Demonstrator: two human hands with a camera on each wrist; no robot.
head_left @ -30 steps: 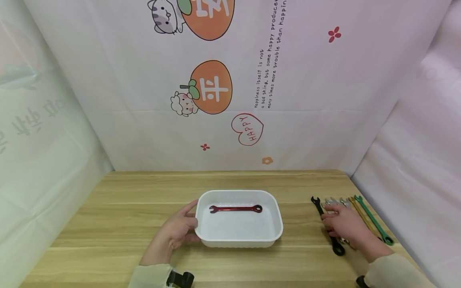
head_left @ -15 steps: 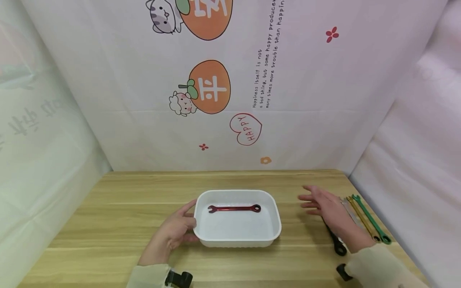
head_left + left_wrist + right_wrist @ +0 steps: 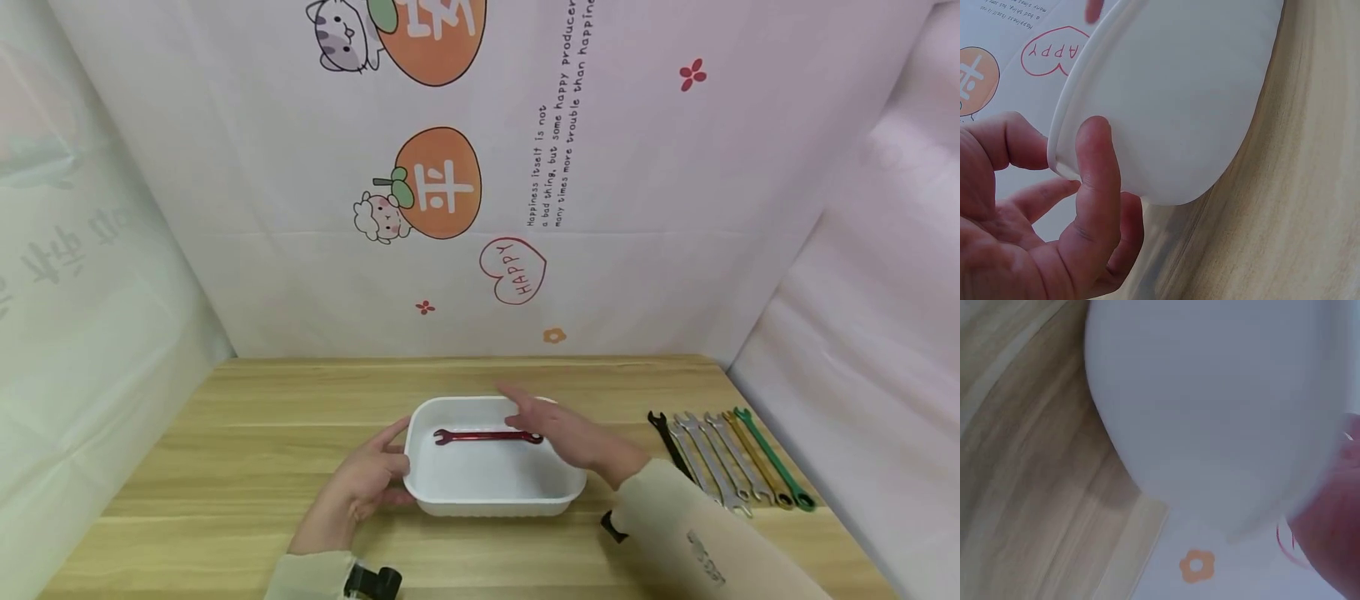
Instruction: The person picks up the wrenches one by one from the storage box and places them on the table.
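Note:
A white plastic tray [image 3: 491, 479] sits mid-table with a red combination wrench [image 3: 487, 436] lying inside it. My left hand [image 3: 367, 475] grips the tray's left end, fingers at the rim and against the outer wall [image 3: 1179, 106]. Over the tray's right side reaches my right hand [image 3: 562, 429], its fingers extended and pointing left. It overlaps the ring end of the red wrench in the head view and hides part of the right rim. In the right wrist view, the hand [image 3: 1335, 519] appears at the right edge, beyond the blurred tray wall [image 3: 1210, 412].
On the right of the wooden table [image 3: 247, 467] lies a row of wrenches: a black wrench [image 3: 669, 442], several silver wrenches [image 3: 705, 450], a gold wrench [image 3: 757, 458] and a green wrench [image 3: 776, 458]. A white printed curtain [image 3: 637, 250] stands behind and at both sides.
My right hand has left the row of wrenches and moved left to over the tray, uncovering the black and silver wrenches. My left hand and the tray stay in place.

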